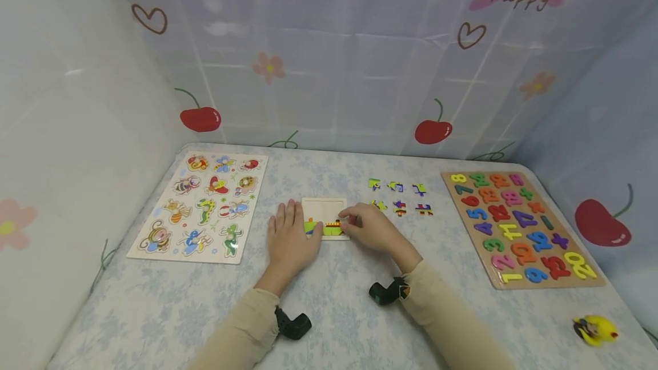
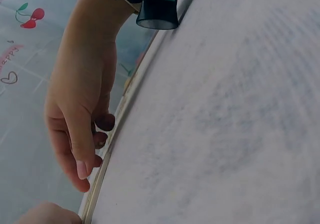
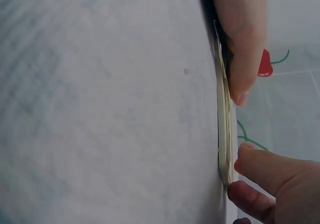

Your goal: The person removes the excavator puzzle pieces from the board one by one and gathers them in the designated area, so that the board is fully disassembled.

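Note:
A small wooden puzzle frame (image 1: 324, 205) lies in the middle of the table, with colourful jigsaw pieces (image 1: 333, 229) along its lower side. My left hand (image 1: 293, 238) lies palm down at its left, fingers spread and straight, thumb over the lower part of the frame. My right hand (image 1: 374, 227) is at the frame's lower right corner, thumb and forefinger bent and close to the pieces there. Whether they pinch one is hidden. In the right wrist view the frame (image 3: 225, 134) shows edge-on, with fingertips at its edge. More jigsaw pieces (image 1: 396, 186) lie apart to the right.
An insect peg board (image 1: 205, 256) lies at the left, and a number board (image 1: 496, 278) at the right. A yellow toy figure (image 1: 596, 330) is near the right front. Printed curtains (image 1: 329, 73) surround the table. Each wrist wears a black camera (image 1: 294, 324).

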Demonstrator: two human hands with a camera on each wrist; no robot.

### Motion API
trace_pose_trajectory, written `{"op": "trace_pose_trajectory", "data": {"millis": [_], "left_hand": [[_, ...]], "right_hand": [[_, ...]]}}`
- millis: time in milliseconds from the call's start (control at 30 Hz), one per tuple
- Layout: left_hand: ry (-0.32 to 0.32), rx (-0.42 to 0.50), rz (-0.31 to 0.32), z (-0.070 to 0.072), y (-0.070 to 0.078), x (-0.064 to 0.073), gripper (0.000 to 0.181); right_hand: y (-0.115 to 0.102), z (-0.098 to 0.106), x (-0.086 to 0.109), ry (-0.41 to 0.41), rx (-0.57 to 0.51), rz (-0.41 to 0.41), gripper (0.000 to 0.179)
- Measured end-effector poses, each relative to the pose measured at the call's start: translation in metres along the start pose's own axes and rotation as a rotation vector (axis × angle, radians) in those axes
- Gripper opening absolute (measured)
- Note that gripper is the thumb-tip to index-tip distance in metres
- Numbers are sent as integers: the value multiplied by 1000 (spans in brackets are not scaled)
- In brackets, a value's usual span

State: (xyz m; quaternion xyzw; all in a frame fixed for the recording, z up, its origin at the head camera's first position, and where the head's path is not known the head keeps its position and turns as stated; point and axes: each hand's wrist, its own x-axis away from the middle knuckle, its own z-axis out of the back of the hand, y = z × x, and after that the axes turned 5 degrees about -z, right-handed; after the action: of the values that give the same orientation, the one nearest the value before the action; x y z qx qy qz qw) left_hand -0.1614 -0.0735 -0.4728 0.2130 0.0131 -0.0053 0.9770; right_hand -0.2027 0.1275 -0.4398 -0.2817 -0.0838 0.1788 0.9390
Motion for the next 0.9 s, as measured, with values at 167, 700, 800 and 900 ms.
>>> {"op": "trace_pose_trajectory", "data": {"millis": [167,700,800,900], "left_hand": [[16,0,-11,-2,0,-1,86],[49,-1,-18,-3,0,-1,85],[61,2,-24,-3,-1,-1,84],[56,-5,-21,-4,-1,-1,84]], "right_hand": [[0,-5,4,-3,-12,25,25],[-3,-10,0,-5,-107,2,23],[-3,-11,0,-11,-167,-8,21],[-1,-10,0,-16,-226,-7,20]]}}
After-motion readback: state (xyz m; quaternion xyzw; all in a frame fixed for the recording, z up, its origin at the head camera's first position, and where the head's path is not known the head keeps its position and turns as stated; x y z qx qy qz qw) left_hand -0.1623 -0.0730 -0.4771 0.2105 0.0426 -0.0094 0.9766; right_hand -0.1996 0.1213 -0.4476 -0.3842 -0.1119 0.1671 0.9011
